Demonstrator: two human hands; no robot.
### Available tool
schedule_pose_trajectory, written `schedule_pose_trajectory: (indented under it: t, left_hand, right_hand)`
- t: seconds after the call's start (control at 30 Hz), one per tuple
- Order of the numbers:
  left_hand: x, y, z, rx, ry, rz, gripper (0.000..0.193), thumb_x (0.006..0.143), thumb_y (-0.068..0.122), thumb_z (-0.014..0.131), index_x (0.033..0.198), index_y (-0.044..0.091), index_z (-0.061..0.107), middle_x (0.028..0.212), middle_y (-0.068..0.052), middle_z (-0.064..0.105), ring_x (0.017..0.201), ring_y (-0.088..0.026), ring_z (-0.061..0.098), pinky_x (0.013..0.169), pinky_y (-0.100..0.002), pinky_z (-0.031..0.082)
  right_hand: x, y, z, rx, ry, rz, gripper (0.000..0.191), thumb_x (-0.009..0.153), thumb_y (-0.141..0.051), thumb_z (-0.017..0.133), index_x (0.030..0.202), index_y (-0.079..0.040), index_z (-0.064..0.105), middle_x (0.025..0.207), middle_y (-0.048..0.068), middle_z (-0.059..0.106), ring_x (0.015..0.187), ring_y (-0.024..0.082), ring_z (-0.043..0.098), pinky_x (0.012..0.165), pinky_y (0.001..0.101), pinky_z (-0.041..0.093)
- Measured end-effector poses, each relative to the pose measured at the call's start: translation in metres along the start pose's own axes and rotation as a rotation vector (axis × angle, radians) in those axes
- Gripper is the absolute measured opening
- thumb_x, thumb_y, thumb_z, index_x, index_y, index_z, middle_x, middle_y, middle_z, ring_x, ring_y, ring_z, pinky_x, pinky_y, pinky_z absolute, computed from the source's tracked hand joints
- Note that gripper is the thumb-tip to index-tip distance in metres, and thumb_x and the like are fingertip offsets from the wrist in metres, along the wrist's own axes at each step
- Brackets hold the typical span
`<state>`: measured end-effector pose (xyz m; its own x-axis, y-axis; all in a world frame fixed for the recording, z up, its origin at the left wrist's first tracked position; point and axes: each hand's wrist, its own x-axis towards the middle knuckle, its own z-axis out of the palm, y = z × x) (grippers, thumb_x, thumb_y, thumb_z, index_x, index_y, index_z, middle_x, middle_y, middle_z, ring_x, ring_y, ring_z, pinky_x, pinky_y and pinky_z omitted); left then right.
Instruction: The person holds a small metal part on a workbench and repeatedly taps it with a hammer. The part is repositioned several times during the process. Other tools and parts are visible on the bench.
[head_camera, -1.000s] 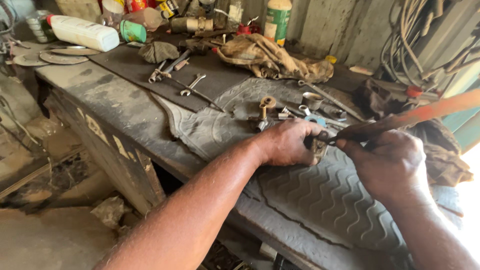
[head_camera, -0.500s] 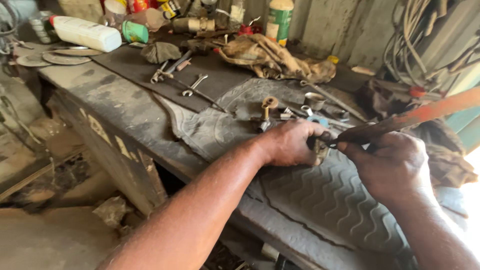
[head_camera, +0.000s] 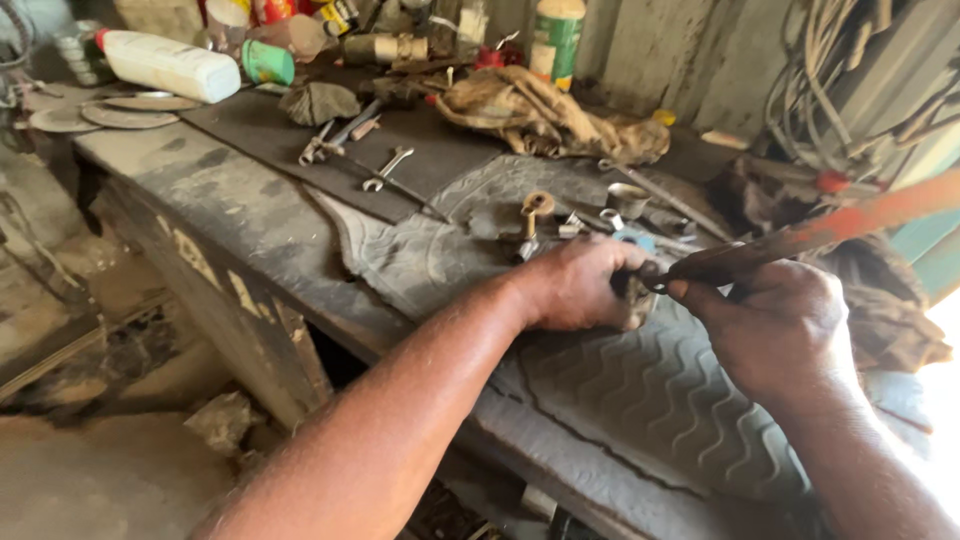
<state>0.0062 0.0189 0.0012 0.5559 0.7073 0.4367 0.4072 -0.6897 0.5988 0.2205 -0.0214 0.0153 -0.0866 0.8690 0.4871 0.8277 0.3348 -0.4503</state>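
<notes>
At the bench's far-left corner: white plastic jug lying on its side (head_camera: 168, 65), green can (head_camera: 265, 62) beside it, two flat grey discs (head_camera: 100, 112) just in front. Further right on the dark flat rubber sheet (head_camera: 420, 165): a dirty rag lump (head_camera: 318, 102), a pair of pliers (head_camera: 335, 135), a small open-ended spanner (head_camera: 385, 168). Along the back edge a crumpled tan cloth (head_camera: 545, 115) and a green-and-white spray can (head_camera: 556, 40). Mid-bench, on the grey rubber mat with wavy tread pattern (head_camera: 640, 400), loose small metal fittings (head_camera: 535, 215) sit near the far edge of the mat. Left hand (head_camera: 580, 285) is clenched around a small dark metal part (head_camera: 637, 292), pressing it down on the mat near the bench's front edge; most of the part is hidden under the fingers. Right hand (head_camera: 775, 325) grips the long rusty tool with an orange handle (head_camera: 800, 240), tip touching the part right where the two hands meet. Bundle of grey cables (head_camera: 830, 90) hangs on the wall at far right. Progress, my read: work on the part is mid-step, tool engaged, part not yet freed or set aside; can't tell how much is loosened since the contact point is covered.
</notes>
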Motion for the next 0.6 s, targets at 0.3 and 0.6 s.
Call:
schedule_pose_trajectory:
  t: [0.3,0.6]
  left_hand:
    - [-0.001,0.001,-0.001,-0.04,-0.042,-0.076,0.044,0.071,0.023,0.08,0.113,0.013,0.074,0.095,-0.006,0.079,0.089,-0.018,0.073,0.083,-0.033,0.058]
    - [-0.001,0.003,-0.001,-0.005,-0.052,-0.124,0.037,0.071,0.024,0.08,0.106,0.012,0.074,0.093,-0.007,0.079,0.089,-0.019,0.075,0.083,-0.034,0.058]
  right_hand:
    - [0.004,0.002,-0.001,-0.317,-0.008,-0.187,0.034,0.079,-0.042,0.087,0.086,-0.009,0.081,0.057,0.01,0.064,0.051,0.021,0.058,0.057,0.0382,0.05]
    - [0.0,-0.013,-0.003,0.022,-0.073,0.119,0.036,0.079,-0.043,0.083,0.101,-0.015,0.083,0.061,0.012,0.069,0.053,0.023,0.062,0.058,0.0402,0.052]
